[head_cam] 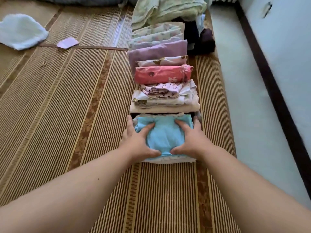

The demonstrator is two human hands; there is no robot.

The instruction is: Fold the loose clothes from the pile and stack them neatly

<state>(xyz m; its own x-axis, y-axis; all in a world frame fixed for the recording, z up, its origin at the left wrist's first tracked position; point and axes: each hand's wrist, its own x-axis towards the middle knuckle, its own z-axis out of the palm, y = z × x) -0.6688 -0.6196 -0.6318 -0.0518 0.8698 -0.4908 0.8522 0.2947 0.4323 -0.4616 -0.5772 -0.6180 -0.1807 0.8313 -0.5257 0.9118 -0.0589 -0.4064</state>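
Note:
A folded light blue garment [164, 133] lies on top of the nearest stack, on white folded pieces. My left hand [138, 140] grips its left side, thumb at the near edge and fingers curled into the cloth. My right hand [189, 140] grips the right side the same way. Behind it runs a row of folded clothes: a white and cream stack [165, 101], a pink piece [161, 74], a lilac piece [158, 52] and patterned pale pieces [156, 35].
A rumpled pale green cloth [168, 9] and dark clothes [202, 39] lie at the far end of the row. A white towel [21, 31] and a small lilac piece [67, 42] lie far left on the bamboo mat [67, 106]. The bed's edge [223, 98] runs along the right.

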